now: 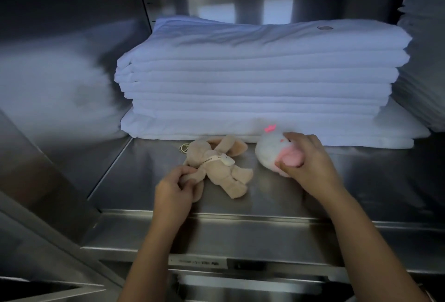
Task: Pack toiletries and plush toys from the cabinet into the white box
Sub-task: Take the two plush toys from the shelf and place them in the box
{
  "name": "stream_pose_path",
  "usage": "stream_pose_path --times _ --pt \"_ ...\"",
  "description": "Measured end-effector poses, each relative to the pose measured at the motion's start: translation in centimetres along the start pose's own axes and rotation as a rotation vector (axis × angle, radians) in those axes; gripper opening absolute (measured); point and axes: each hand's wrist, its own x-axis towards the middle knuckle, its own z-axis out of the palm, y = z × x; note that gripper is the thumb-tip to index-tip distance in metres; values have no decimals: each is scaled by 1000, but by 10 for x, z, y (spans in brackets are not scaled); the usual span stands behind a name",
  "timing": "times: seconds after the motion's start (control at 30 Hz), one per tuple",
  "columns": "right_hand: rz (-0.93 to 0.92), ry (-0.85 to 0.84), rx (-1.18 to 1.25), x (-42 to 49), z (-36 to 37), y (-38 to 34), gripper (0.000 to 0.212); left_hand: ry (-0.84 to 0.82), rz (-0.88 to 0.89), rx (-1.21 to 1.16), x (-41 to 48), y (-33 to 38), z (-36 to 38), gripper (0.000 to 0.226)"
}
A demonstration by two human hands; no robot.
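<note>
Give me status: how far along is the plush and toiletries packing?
Done: nothing visibly packed; the white box is out of view. In hand: the left hand grips a limb of the beige plush bunny, and the right hand wraps the white and pink round plush, both still on the steel cabinet shelf before the folded white linens. Left: carry both to the box; no toiletries visible here.

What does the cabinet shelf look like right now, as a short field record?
left hand: pinching a limb of the beige long-eared plush rabbit
right hand: closed around the round white-and-pink plush toy
surface: stainless steel shelf
behind toys: stack of folded white linens
white box: not in view
toiletries: none visible
</note>
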Motion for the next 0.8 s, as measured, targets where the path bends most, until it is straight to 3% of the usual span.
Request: stream_pose_path --times 0.17,0.4,0.5,0.8 --pt "-123 28 63 -15 6 -4 56 -37 -34 -31 0 -7 -23 40" --pt "-123 -35 76 -22 7 -11 61 48 -30 50 -2 8 -28 21" --pt "-60 -39 145 -22 3 -17 68 142 75 104 -7 27 -15 27" --pt "-34 44 10 2 25 -32 62 210 60 343 -6 33 28 63"
